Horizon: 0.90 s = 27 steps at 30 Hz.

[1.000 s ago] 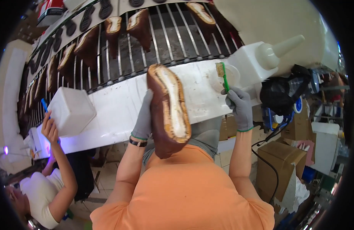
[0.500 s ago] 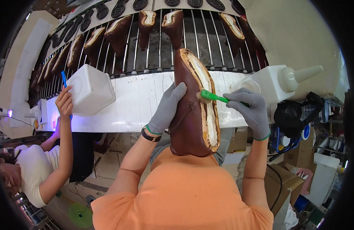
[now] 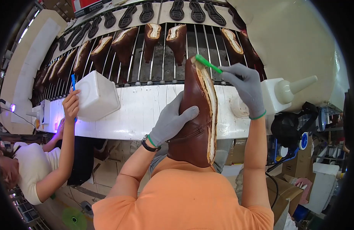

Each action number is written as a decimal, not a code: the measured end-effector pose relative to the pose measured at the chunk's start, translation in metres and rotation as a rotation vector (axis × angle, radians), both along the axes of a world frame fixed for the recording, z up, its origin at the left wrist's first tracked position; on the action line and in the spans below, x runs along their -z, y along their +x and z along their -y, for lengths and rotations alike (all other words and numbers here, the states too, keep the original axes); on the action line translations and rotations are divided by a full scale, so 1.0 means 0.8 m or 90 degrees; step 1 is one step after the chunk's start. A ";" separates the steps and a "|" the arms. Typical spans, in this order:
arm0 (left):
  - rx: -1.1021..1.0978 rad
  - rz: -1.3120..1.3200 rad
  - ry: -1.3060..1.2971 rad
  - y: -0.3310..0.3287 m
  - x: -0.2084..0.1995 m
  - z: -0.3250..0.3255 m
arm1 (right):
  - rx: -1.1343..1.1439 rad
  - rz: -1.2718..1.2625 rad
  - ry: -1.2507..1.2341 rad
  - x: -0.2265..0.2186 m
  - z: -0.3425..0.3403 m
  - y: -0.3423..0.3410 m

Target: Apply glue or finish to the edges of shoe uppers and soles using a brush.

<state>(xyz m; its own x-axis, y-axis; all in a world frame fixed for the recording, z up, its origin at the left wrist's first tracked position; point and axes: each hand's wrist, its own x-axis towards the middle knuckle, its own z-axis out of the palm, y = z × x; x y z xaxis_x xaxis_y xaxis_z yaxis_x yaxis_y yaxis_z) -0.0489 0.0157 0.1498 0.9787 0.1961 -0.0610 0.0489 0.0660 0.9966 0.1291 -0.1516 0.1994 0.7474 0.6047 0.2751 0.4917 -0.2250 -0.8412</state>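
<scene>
A dark brown leather boot upper [image 3: 192, 130], without an outsole, is held in front of my chest, its pale underside facing right. My left hand [image 3: 171, 120], in a grey glove, is closed around its left side, thumb across the leather. In my gloved right hand [image 3: 246, 86] is a green-handled brush [image 3: 208, 64]; the fingers are closed on the handle. The brush's head touches the underside at the far end of the boot upper. Its bristles are mostly hidden.
Behind the white bench edge [image 3: 146, 96], a roller conveyor [image 3: 161, 73] carries several similar boot uppers. Black outsoles [image 3: 177, 10] line the far shelf. A white bottle with a spout [image 3: 276, 94] stands right, a white container [image 3: 98, 96] left. A co-worker's hand [image 3: 70, 105] holds a blue-handled tool [image 3: 73, 81].
The brush has moved from the middle of the underside to its far end. My left hand and the boot upper sit slightly lower in view, and the boot upper has turned a little.
</scene>
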 end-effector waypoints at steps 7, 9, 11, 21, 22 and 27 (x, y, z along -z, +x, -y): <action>0.021 -0.019 0.041 0.000 -0.003 -0.008 | -0.092 -0.064 0.013 -0.018 0.006 0.013; 0.029 -0.020 0.009 -0.001 0.001 -0.009 | -0.122 -0.059 -0.011 -0.019 0.015 0.013; 0.035 -0.023 -0.023 -0.002 0.004 -0.008 | -0.159 -0.063 -0.068 -0.021 0.023 0.011; 0.045 -0.041 -0.194 -0.002 -0.001 -0.005 | -0.245 -0.080 -0.111 -0.020 0.042 -0.002; 0.044 -0.028 -0.208 -0.002 0.000 -0.005 | -0.254 -0.096 -0.117 -0.017 0.045 -0.004; 0.019 -0.020 -0.199 0.000 0.009 -0.010 | -0.260 -0.193 -0.162 -0.007 0.059 -0.028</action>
